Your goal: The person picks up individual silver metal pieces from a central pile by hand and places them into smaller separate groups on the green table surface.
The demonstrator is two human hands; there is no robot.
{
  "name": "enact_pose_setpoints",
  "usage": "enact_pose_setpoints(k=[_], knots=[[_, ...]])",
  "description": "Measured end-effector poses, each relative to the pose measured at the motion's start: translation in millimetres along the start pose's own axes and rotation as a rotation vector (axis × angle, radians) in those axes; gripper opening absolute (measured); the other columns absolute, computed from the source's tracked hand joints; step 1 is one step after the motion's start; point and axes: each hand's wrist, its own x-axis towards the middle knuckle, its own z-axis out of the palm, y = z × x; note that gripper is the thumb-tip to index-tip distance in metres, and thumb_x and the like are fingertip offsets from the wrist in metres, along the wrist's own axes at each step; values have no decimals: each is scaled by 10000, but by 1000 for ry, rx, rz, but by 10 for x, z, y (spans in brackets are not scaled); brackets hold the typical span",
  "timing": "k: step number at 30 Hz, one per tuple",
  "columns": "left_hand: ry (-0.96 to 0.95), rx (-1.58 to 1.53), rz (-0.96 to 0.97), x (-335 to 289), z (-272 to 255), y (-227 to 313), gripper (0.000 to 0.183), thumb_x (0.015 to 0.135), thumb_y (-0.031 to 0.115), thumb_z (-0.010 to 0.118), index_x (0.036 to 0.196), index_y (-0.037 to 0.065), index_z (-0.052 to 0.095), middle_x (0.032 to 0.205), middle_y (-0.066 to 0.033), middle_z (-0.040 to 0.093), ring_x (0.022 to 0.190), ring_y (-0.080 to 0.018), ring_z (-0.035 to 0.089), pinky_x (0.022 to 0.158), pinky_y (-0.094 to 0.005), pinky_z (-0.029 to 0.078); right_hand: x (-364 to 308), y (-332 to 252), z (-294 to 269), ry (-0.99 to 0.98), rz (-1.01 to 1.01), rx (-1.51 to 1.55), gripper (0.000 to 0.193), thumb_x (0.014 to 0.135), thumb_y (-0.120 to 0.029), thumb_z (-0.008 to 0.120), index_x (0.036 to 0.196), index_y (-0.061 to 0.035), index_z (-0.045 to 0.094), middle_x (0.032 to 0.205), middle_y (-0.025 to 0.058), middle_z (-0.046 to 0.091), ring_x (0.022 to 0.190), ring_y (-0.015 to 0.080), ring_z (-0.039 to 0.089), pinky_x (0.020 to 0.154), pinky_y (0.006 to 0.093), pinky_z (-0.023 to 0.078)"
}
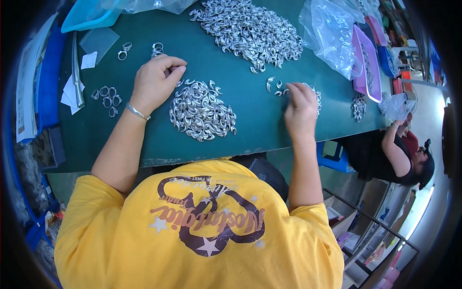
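My left hand (pixel 157 80) is closed at the upper left of a small pile of curved silver metal pieces (pixel 202 111). Its thumb and forefinger come close together at the tips, and whatever they may hold does not show. Just beyond its knuckles lie a few silver rings (pixel 157 48). On the right, my right hand (pixel 301 110) points its bunched fingers at the table; I cannot make out anything in them. Beside those fingertips are several loose silver pieces (pixel 271 83). Another small cluster of metal pieces (pixel 318 98) is partly hidden behind this hand.
A large heap of silver pieces (pixel 250 31) covers the far middle of the green table (pixel 250 125). Plastic bags (pixel 329 36) and a purple tray (pixel 357 62) stand at the right. Leftward are more rings (pixel 112 91), a metal rod (pixel 76 72) and a turquoise basket (pixel 89 19). Another person (pixel 399 149) sits at right.
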Motion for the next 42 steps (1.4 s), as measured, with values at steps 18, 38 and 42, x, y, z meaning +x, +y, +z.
enact_pose_setpoints(k=[18,38,42], knots=[[3,-14,-7,-1,0,26,132,853,101,685,962,43,732,803,-24,625,637,-107,516,586,-247,423,69,77,87,-24,75,-361,114,773,-89,699,878,-133,708,929,17,687,972,233,597,865,429,364],[7,2,9,2,-6,26,127,852,99,690,956,39,730,794,-26,618,623,-104,512,572,-246,410,122,24,-63,-80,112,37,93,745,-7,695,824,-55,687,864,109,675,847,314,634,758,429,464],[8,-19,6,-15,-12,-10,134,850,104,691,962,40,729,792,-30,618,624,-110,514,578,-252,414,74,-100,-17,-117,73,202,115,756,54,645,841,-21,666,849,160,654,776,363,635,702,435,515]])
